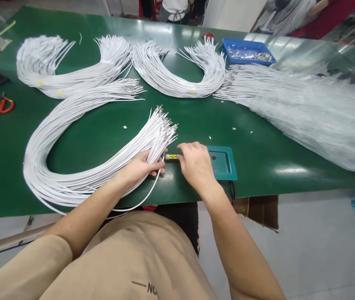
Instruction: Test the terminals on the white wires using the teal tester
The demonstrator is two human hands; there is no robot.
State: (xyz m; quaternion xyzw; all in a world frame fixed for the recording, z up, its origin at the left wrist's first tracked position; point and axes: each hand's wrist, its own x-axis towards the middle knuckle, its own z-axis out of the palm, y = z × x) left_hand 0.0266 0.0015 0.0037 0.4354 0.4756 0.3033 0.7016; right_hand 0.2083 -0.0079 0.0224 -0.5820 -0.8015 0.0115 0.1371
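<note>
My left hand [144,166] is closed around the near end of a thick bundle of white cables [80,183]. The bundle curves in a U on the green table, its cut ends fanning out past my fingers. One white cable [147,195] hangs apart from the rest, its tip between my thumb and fingers. My right hand [196,164] grips a small yellow tool with a pale tip [171,157], pointed at that cable end and very close to it; whether they touch I cannot tell. Most of the tool is hidden by the hand. Beside it lies a teal tray [231,163].
More white cable bundles [177,85] lie along the back. Plastic-wrapped cables [315,108] cover the right side. A blue bin [249,52] of small metal parts stands behind. Orange-handled scissors [0,106] lie at left. Another person's arm [318,7] is at the upper right.
</note>
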